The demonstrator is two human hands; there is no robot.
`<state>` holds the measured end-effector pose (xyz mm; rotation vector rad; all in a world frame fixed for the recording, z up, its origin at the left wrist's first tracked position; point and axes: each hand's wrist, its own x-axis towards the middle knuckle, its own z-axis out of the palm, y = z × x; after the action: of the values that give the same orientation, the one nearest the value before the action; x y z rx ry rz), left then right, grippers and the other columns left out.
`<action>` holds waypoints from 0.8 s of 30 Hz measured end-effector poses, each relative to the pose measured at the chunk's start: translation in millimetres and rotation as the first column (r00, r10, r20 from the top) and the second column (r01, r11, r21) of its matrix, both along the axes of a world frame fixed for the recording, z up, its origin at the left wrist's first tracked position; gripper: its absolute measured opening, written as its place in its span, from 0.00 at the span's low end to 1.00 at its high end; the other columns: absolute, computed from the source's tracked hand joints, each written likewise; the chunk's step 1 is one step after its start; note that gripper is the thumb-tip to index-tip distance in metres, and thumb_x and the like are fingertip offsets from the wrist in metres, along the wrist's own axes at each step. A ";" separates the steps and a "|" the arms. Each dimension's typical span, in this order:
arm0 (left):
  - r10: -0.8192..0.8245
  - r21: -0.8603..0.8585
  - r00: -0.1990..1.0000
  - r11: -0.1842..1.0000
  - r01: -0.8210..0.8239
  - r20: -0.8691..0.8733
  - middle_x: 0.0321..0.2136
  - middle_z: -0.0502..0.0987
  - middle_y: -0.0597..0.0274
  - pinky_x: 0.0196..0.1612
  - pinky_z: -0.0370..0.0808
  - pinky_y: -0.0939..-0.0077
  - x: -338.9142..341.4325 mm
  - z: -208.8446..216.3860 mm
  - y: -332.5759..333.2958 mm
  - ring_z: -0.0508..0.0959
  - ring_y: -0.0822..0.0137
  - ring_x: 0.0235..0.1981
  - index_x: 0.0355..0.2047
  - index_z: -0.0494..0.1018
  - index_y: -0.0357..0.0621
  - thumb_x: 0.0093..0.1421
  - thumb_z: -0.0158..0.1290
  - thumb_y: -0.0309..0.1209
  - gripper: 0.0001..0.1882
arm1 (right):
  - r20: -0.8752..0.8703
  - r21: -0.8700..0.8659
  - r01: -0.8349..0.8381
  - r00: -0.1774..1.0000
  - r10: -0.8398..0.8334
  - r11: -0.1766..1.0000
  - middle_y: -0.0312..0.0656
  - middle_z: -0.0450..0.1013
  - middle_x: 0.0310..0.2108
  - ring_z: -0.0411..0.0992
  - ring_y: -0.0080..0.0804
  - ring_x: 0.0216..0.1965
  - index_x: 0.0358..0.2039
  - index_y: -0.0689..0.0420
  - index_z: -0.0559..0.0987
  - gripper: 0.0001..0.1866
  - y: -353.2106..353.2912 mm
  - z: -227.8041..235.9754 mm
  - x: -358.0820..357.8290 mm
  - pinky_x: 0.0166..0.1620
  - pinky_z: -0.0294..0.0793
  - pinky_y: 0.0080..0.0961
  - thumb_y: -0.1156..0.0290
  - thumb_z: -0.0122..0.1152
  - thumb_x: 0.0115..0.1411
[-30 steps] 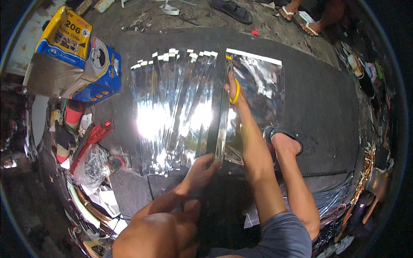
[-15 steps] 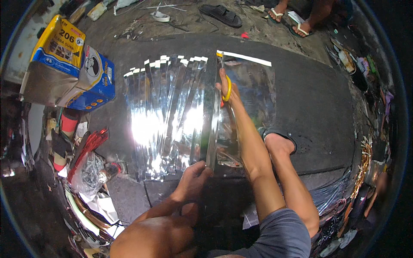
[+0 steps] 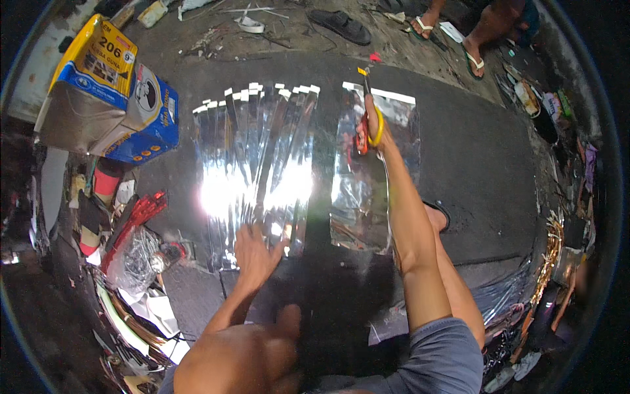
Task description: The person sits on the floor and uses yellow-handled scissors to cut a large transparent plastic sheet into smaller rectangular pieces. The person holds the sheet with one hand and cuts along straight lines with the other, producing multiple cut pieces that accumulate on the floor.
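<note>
My right hand (image 3: pixel 374 125) grips a pair of scissors (image 3: pixel 378 134) with yellow and red handles, over a shiny silver film sheet (image 3: pixel 357 203). The blades point away from me, past the sheet's white far edge. A small yellow bit (image 3: pixel 362 71) shows at their tips. To the left, my left hand (image 3: pixel 256 255) rests with fingers spread on the near ends of several narrow silver strips (image 3: pixel 252 157). These strips lie fanned side by side, some overlapping, with white far ends. Glare hides part of their middle.
A blue and yellow tin (image 3: pixel 108 98) stands at the far left. Red strips (image 3: pixel 138 217) and a clear plastic bag (image 3: pixel 134 262) lie below it. A dark board (image 3: pixel 479 157) lies under the film. A black sandal (image 3: pixel 340 26) and another person's feet (image 3: pixel 474 59) are at the back.
My left hand has moved left from beside the sheet onto the strips, its fingers now spread. My right hand has shifted right with the scissors. A dark gap now separates strips and sheet.
</note>
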<state>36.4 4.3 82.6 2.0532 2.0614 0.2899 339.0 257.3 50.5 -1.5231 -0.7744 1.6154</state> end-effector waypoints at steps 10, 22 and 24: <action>0.557 -0.619 0.361 0.782 0.076 0.748 0.19 0.75 0.62 0.20 0.68 0.78 101.5 -116.8 16.7 0.71 0.76 0.15 0.25 0.74 0.36 0.50 0.58 0.27 0.07 | -0.143 -0.197 0.028 0.988 -0.057 0.980 0.35 0.63 0.12 0.63 0.27 0.10 0.28 0.55 0.71 0.32 -324.4 26.4 -35.0 0.12 0.63 0.25 0.36 0.36 0.59; 0.557 -0.627 0.356 0.770 0.119 0.751 0.20 0.75 0.61 0.23 0.70 0.82 106.7 -89.4 36.0 0.72 0.74 0.19 0.26 0.74 0.36 0.46 0.57 0.19 0.06 | -0.215 -0.512 -0.064 0.975 -0.056 0.857 0.40 0.66 0.14 0.67 0.30 0.12 0.24 0.62 0.71 0.41 -413.1 37.9 -100.4 0.17 0.70 0.26 0.28 0.42 0.50; 0.522 -0.600 0.379 0.791 0.120 0.764 0.20 0.75 0.61 0.22 0.69 0.81 108.0 -82.9 36.2 0.72 0.74 0.19 0.26 0.74 0.36 0.46 0.57 0.19 0.05 | -0.127 -0.578 -0.019 0.990 -0.067 0.816 0.40 0.66 0.12 0.67 0.32 0.11 0.23 0.61 0.72 0.36 -406.1 28.9 -100.6 0.15 0.69 0.28 0.33 0.49 0.52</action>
<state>144.4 40.5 -0.4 0.8270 1.3692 0.5919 238.4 -148.8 79.3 -1.7850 -0.1713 2.0311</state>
